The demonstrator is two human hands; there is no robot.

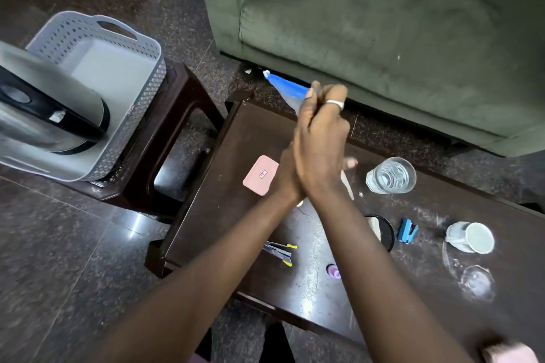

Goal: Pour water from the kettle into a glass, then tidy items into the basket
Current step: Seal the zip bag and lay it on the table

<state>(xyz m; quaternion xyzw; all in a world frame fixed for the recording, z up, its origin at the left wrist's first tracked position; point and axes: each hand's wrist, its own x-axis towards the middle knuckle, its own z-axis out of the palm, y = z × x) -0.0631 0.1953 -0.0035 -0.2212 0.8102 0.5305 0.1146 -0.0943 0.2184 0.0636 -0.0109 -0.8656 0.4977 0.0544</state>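
Right hand (320, 141) is seen uppermost, its fingers curled round a blue tube (284, 86) with a white cap, which is held over the far edge of the tabletop (224, 215). Left hand (285, 166) is crossed beneath it and largely covered; only some fingertips are shown at the far side, so whether it is wide, narrow or holding anything cannot be told. The glass (390, 175) stands upright on the tabletop just right of the hands and appears filled. The kettle (50, 115) lies within the basket (141, 115) on the stool (182, 91) at the left, so the pouring is judged done and the tidying under way. For this step, the tube is best carried leftward, kept away from the glass, with the wrists uncrossed first, and set down in the free part of the basket beside the kettle — not dropped onto it. A pink case (261, 175), a blue stapler (407, 230) and a mug (472, 237) on its side are left on the tabletop. The near end of the tube is hidden in the grip, the kettle is cut off by the frame edge, and the pale strip below the left fingertips cannot be identified — blur prevents it.
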